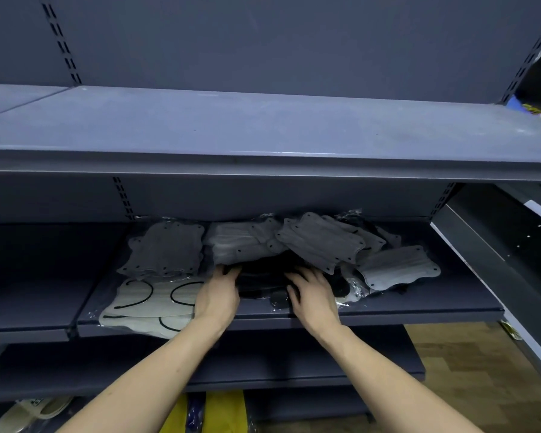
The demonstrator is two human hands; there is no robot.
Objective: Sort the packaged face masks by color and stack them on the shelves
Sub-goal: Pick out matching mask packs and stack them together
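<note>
Packaged face masks lie on the middle shelf [419, 304]. A neat pile of grey masks [164, 251] sits at the back left, with white masks [147, 303] with black ear loops in front of it. Loose grey masks [319, 242] are heaped at the back right, one more grey mask [397, 271] further right. Between them lies a pile of black masks [263, 281]. My left hand [217, 295] grips the left edge of the black pile, fingers curled round it. My right hand [313, 295] lies on top of the black pile, fingers spread and slightly bent.
The upper shelf [263, 129] overhangs the masks and bears nothing here. A lower shelf [263, 364] sits beneath. A yellow bag [222, 410] and a light sandal [28, 410] lie on the floor. Another shelf unit [512, 260] stands to the right.
</note>
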